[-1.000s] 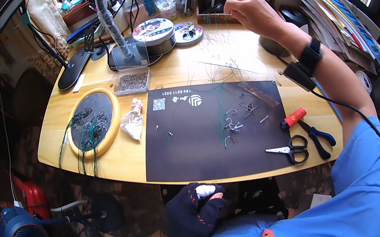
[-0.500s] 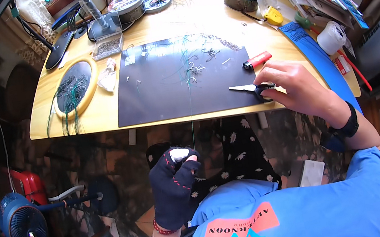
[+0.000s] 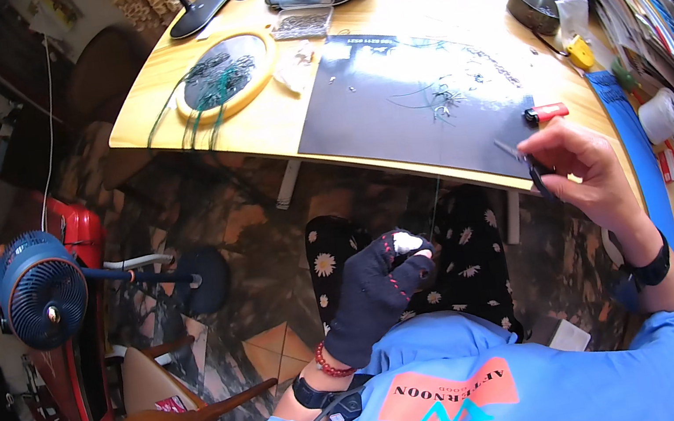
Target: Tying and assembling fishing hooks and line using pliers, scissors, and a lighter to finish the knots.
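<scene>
My left hand, in a dark fingerless glove with red stitching, is held over my lap, its thumb and fingers pinched on a thin green line that runs up toward the desk edge. My right hand grips small scissors with dark handles over the desk's front edge; the narrow blades point up and left. On the dark mat lies a loose cluster of fish hooks, with fine line around it. A red lighter rests at the mat's right edge, just beyond my right hand.
A yellow-rimmed round tray holds hooks with green lines hanging over the desk edge. Beside it are crumpled white tissue and a clear box. A round tin and yellow tape measure stand right; a blue fan stands left.
The view has swung, shifting the desk up and to the right. My right hand has drawn the scissors back from the mat and tilted them upward. My left hand keeps its pinch.
</scene>
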The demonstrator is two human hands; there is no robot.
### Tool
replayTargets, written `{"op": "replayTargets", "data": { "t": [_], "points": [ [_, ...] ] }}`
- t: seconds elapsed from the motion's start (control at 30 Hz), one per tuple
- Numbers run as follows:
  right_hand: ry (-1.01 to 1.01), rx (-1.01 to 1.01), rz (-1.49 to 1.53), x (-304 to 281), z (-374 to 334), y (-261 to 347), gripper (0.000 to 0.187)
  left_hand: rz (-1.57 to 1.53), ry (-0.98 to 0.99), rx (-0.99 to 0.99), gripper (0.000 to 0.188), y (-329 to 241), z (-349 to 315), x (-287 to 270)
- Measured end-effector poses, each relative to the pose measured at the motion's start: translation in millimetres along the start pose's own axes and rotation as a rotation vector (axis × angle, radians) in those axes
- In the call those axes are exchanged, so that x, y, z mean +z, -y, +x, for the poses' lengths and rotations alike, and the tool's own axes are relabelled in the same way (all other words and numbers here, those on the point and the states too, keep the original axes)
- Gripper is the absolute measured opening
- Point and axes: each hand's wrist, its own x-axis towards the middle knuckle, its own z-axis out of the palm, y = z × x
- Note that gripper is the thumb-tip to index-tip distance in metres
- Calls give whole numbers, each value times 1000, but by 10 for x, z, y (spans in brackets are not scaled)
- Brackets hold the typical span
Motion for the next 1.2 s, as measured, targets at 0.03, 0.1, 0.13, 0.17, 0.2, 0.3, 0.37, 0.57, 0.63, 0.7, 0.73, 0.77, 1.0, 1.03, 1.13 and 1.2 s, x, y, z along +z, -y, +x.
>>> {"op": "replayTargets", "data": {
  "t": [0.03, 0.1, 0.13, 0.17, 0.2, 0.3, 0.37, 0.57, 0.63, 0.7, 0.73, 0.77, 1.0, 1.03, 1.13, 1.2],
  "points": [
    [65, 27, 111, 37, 4, 7, 36, -19, 26, -11, 9, -1, -8, 2],
    [167, 181, 285, 103, 24, 68, 31, -3, -2, 1, 9, 61, -12, 4],
    [252, 234, 180, 97, 53, 161, 30, 9, -16, 12, 10, 100, -12, 1],
    [329, 289, 71, 87, 71, 228, 31, 9, -17, 11, 10, 125, 6, -1],
    [304, 340, 161, 125, 64, 193, 30, 12, -5, 12, 10, 150, 22, -3],
    [311, 417, 266, 212, 55, 75, 28, 12, 17, 3, 10, 150, 32, -8],
    [320, 436, 284, 261, 114, 64, 24, 10, 33, -12, 10, 154, 33, -15],
    [364, 430, 285, 325, 247, 16, 21, 45, 13, 14, 9, 169, 41, -8],
    [376, 420, 246, 329, 270, 11, 23, 35, 11, 10, 11, 186, 43, -5],
    [398, 435, 228, 341, 298, 38, 26, 24, 9, 8, 13, 191, 45, 1],
    [399, 405, 229, 351, 302, 8, 28, 34, 15, -1, 13, 186, 44, 2],
    [397, 406, 232, 365, 310, -6, 28, 45, 19, -10, 12, 184, 41, 3],
    [435, 375, 173, 409, 346, 7, 19, 35, 7, -48, 11, 150, 14, 31],
    [423, 385, 187, 412, 344, 11, 18, 36, 6, -37, 11, 171, 15, 26],
    [421, 329, 163, 411, 327, -18, 16, 34, 6, -43, 10, 158, 19, 29],
    [419, 367, 179, 407, 349, 38, 16, 32, 2, -60, 10, 153, 24, 22]
  ]
}}
